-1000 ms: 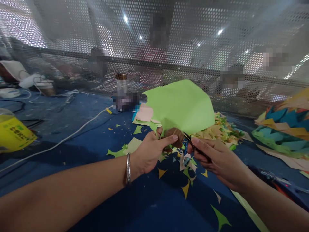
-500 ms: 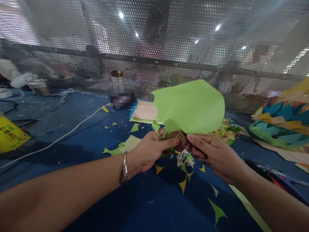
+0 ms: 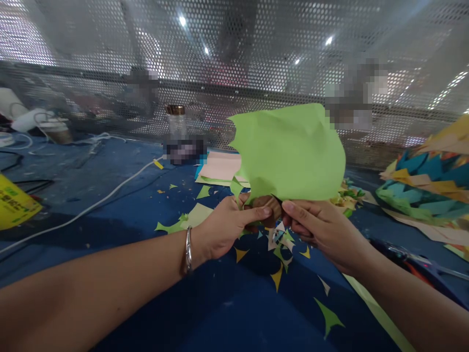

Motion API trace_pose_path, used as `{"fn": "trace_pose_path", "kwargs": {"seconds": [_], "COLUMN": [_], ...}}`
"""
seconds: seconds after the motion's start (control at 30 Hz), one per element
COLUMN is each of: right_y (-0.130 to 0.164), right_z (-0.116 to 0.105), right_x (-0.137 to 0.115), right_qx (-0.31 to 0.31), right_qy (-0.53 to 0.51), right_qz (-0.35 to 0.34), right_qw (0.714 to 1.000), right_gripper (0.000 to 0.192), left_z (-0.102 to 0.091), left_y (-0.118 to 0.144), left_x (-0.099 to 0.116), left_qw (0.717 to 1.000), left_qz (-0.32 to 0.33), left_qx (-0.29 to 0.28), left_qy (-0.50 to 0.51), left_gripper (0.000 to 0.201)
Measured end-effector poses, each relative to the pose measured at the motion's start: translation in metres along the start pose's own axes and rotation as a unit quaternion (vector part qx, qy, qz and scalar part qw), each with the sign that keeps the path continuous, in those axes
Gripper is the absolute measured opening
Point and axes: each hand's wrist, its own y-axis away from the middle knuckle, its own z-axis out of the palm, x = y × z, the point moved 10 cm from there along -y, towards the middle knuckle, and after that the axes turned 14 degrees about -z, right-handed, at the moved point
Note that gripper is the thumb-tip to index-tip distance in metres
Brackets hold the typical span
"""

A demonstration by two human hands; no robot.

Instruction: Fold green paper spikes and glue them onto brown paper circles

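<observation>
My left hand [image 3: 229, 230], with a silver bangle on its wrist, pinches the lower edge of a light green paper sheet [image 3: 293, 151] held upright over the blue table [image 3: 110, 195]. My right hand [image 3: 322, 232] meets it from the right and grips small dark scissors, of which only a blade tip [image 3: 277, 199] shows at the sheet's bottom edge. The sheet's left edge is cut into jagged points. Small green, yellow and white paper scraps [image 3: 280, 247] lie on the table just below both hands.
A perforated metal screen [image 3: 256, 58] closes the far side. A clear jar with a gold lid [image 3: 176, 122], pink and green sheets [image 3: 220, 168], a white cable [image 3: 91, 208], a yellow container [image 3: 14, 205] at left, and a heap of coloured paper [image 3: 428, 190] at right.
The green sheet has been raised and tipped more upright. My right hand has moved in closer to my left, so the scissors are now mostly hidden behind the sheet's edge.
</observation>
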Motion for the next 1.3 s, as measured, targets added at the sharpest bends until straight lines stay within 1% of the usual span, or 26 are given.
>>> {"fn": "trace_pose_path", "kwargs": {"seconds": [0.07,0.13,0.23,0.37,0.43,0.77,0.97,1.1,1.3], "right_y": [0.0,-0.001,-0.002,-0.001,0.0,-0.001,-0.003,-0.004,-0.003], "right_z": [-0.002,-0.003,-0.005,-0.009,-0.01,-0.009,-0.01,-0.01,-0.01], "right_x": [0.003,0.006,0.009,0.013,0.012,0.006,0.005,0.006,0.004], "right_qx": [0.003,0.004,0.002,0.01,0.01,-0.001,-0.005,-0.004,-0.006], "right_qy": [0.011,0.024,0.042,0.067,0.068,0.076,0.075,0.072,0.077], "right_qz": [0.003,0.0,-0.005,-0.005,-0.008,-0.026,-0.042,-0.038,-0.043], "right_qw": [1.0,1.0,0.999,0.998,0.998,0.997,0.996,0.997,0.996], "right_gripper": [0.063,0.064,0.064,0.062,0.063,0.065,0.063,0.063,0.062], "left_z": [-0.001,0.0,0.002,0.001,0.0,0.001,-0.003,-0.002,-0.003], "left_y": [0.002,0.004,0.005,0.004,0.003,0.005,0.006,0.005,0.003], "left_x": [0.002,0.005,0.008,0.006,0.005,0.011,0.012,0.01,0.01], "left_qw": [1.0,1.0,1.0,1.0,1.0,0.999,0.997,0.998,0.998], "left_qz": [0.001,0.006,0.016,0.017,0.018,0.037,0.055,0.045,0.044], "left_qx": [0.012,0.017,0.015,0.02,0.024,0.028,0.044,0.039,0.041], "left_qy": [0.001,0.008,0.019,0.015,0.006,-0.023,-0.025,-0.009,-0.01], "left_gripper": [0.021,0.02,0.026,0.037,0.037,0.025,0.035,0.041,0.039]}}
